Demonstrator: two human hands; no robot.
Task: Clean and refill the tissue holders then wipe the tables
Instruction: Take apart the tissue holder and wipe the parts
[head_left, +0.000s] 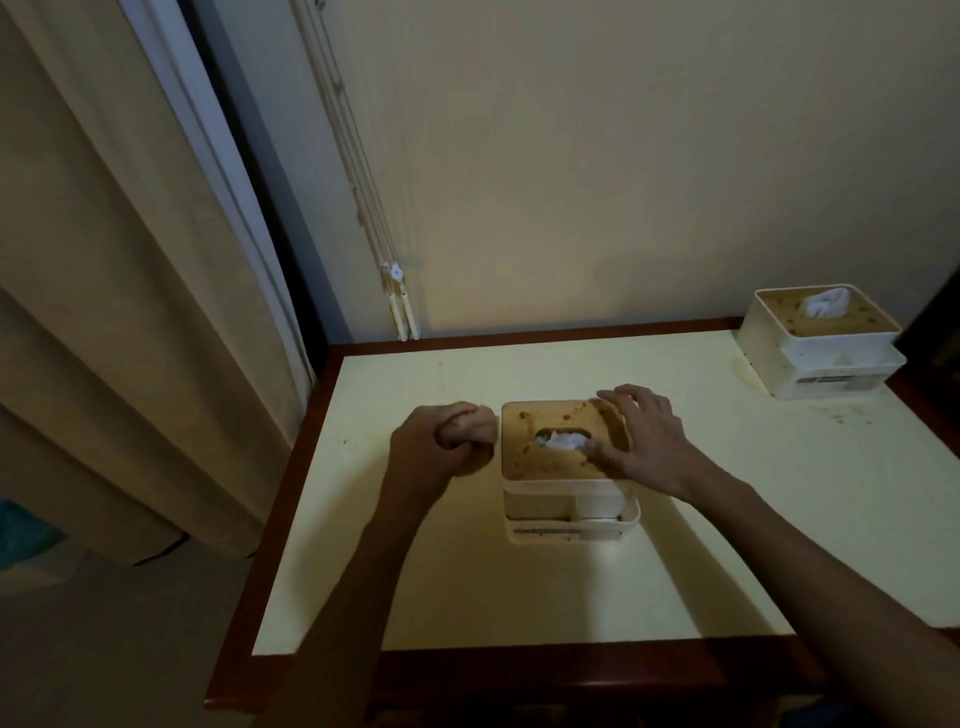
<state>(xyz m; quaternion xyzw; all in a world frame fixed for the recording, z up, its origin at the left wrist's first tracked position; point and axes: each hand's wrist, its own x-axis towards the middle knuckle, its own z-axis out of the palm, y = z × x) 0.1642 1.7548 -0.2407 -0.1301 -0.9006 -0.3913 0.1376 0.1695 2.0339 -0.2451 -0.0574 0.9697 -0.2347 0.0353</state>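
Both hands are out over the pale yellow table, working at the nearer tissue holder, which stands a little toward the far side of the tabletop, roughly midway between left and right. Her or his right hand lies spread on the holder's brown, stained lid, fingers fairly straight and fanned: the fingertips reach the lid's far right corner, and the thumb sits down by the opening in the middle, touching or nearly touching the tuft of white tissue that pokes up through it. That hand presses on the lid rather than wrapping round anything.

The left hand is just beside the holder's left edge, curled into a loose fist with the knuckles close against the lid's side. From where I stand I cannot tell whether something small is tucked inside the fist; nothing shows between the fingers.

The holder itself is a cream box in two stacked parts, the upper part sitting on a slightly wider base, with brown spots across the lid.

A second tissue holder of the same kind sits well apart, at the far right corner of the table against the wall, its own white tissue sticking up from a spotted brown lid. The table has a dark reddish wooden rim. To the left hangs a beige curtain, and thin blind cords run down the wall behind the table's far left corner.
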